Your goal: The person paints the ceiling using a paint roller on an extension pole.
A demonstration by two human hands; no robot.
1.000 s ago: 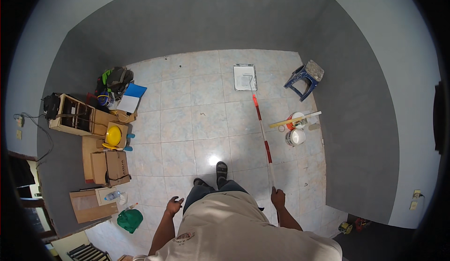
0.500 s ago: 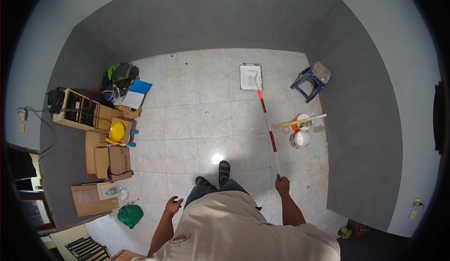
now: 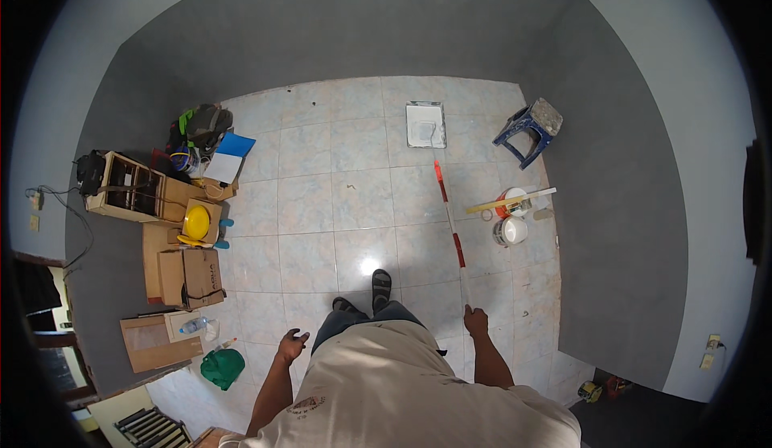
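My right hand (image 3: 475, 321) is closed around the near end of a red-and-white extension pole (image 3: 458, 248). The pole reaches forward across the floor to a paint roller, whose thin wire frame (image 3: 434, 136) bends over a paint tray (image 3: 443, 136). White paint covers the tray's inside, so the roller head is hard to make out against it. On the other side of my body, my left hand (image 3: 294, 344) hangs with fingers apart and holds nothing.
Right of the pole stand a white paint bucket (image 3: 510, 231) and a second bucket with a yellowish stick (image 3: 494, 205) across it. A blue stool (image 3: 528, 133) stands by the right wall. Cardboard boxes (image 3: 201, 275), a yellow hard hat (image 3: 196, 222) and a green bag (image 3: 222, 368) lie left.
My right hand has drawn the pole slightly toward me, and the roller frame sits nearer the tray's close edge. The whole view has shifted a little. My left hand stays empty.
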